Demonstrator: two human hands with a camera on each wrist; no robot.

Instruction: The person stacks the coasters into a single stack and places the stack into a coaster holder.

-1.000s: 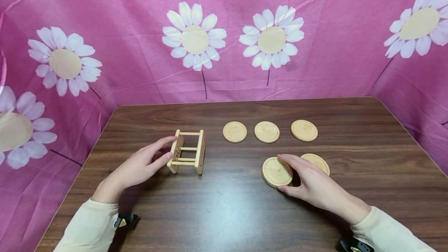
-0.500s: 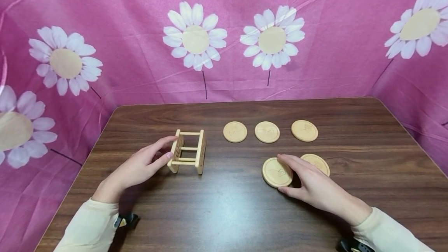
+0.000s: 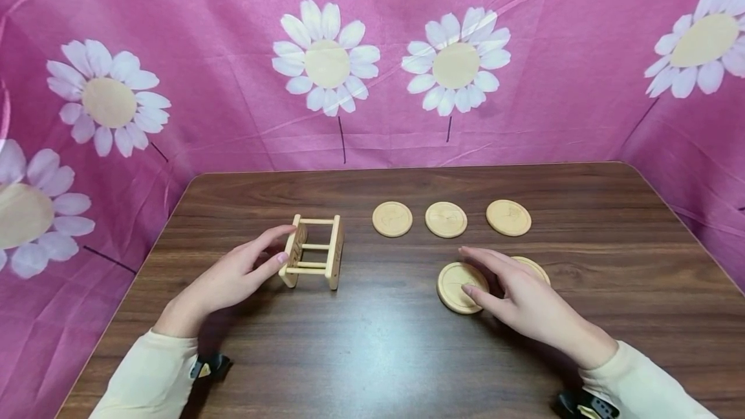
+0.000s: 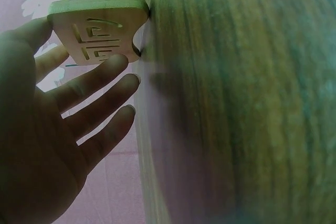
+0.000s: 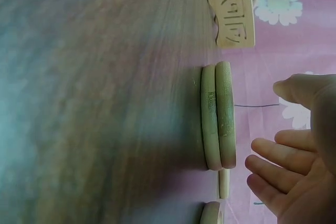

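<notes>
In the head view my left hand (image 3: 235,275) rests its thumb and index fingertip against the left side of a small wooden coaster rack (image 3: 333,251). The left wrist view shows its other fingers extended near the rack's cut-out side panel (image 4: 102,32). My right hand (image 3: 526,296) hovers with fingers extended over a stack of two round wooden coasters (image 3: 456,293). A gap shows between this hand and the stacked coasters (image 5: 226,119) in the right wrist view. Another coaster (image 3: 534,268) lies just behind the right hand, partly hidden by it.
Three more coasters lie in a row farther back: a left one (image 3: 392,219), a middle one (image 3: 445,220) and a right one (image 3: 509,218). They rest on a dark wooden table (image 3: 349,354). A pink cloth with daisies (image 3: 384,134) hangs behind it.
My right hand has let go of the coaster at the stack's edge and lifted, its thumb now over the top. The stack stays put. The left hand and the rack have not moved.
</notes>
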